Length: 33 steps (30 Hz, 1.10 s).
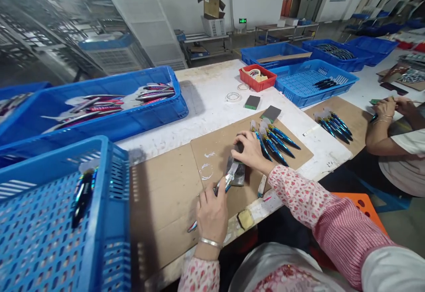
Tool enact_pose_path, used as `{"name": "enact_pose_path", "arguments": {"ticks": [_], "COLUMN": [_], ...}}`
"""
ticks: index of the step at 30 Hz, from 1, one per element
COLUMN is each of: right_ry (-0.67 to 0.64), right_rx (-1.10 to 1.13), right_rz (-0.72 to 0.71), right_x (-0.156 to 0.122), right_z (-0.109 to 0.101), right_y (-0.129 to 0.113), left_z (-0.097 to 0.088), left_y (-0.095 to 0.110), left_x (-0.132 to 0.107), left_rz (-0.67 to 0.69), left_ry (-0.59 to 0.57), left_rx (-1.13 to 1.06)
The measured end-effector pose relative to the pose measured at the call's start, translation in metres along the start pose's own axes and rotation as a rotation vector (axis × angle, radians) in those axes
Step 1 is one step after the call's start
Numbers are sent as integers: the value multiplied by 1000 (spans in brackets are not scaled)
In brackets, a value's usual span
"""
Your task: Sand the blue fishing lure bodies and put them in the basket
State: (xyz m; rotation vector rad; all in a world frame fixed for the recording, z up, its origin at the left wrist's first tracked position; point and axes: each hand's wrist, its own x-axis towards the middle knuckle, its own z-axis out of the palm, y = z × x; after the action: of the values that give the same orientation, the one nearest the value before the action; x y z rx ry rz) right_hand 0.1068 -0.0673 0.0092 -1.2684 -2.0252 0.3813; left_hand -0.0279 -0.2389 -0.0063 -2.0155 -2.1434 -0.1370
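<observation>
My left hand (212, 210) is closed around a shiny fishing lure (229, 181), whose pale, clear end points away from me toward my other hand. The lure's coloured tail tip (192, 226) shows below my fingers. My right hand (249, 150) has its fingers bent around a small dark block, mostly hidden, just above that pale end. Under the lure's front end lies a flat dark sanding block (238, 177) on the cardboard sheet (169, 190). Several blue-and-black lures (275, 143) lie in a row right of my right hand.
Two grey-green sanding blocks (253, 102) and a tape roll (233, 96) lie farther back. Blue crates (149, 121) with lures stand left; a blue basket (113, 172) is nearest. A red bin (257, 81) and a blue tray (299, 99) stand behind. A co-worker's hands (387, 106) are at right.
</observation>
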Motion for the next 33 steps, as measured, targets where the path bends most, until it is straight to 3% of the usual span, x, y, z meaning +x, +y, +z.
{"name": "enact_pose_path", "arguments": {"ticks": [3,6,11,16,19,25,33], "right_ry": [-81,-128,-93,-187,-144,-167,-79], "right_rx": [-146,-212,-206,-144,-218,-182,-294], "right_rz": [27,15,71,87,134,57,29], "right_x": [-5,-6,-28,-28,-16,-23,-3], "right_z": [3,1,3,3,3,13,0], "right_y": [3,4,-7,-2,-1,-10,7], "left_z": [-12,-26,-39,-42,-42,-39,-29], "left_y": [2,1,2,13,20,30,29], "left_x": [3,13,30,26,20,14,3], "left_rz": [-44,-37,42,39,11,-15,15], "left_ry": [-132,-354,-561,-533,-488,-431,-324], "left_rx": [-92,-136,-117,-38,-9,30,43]}}
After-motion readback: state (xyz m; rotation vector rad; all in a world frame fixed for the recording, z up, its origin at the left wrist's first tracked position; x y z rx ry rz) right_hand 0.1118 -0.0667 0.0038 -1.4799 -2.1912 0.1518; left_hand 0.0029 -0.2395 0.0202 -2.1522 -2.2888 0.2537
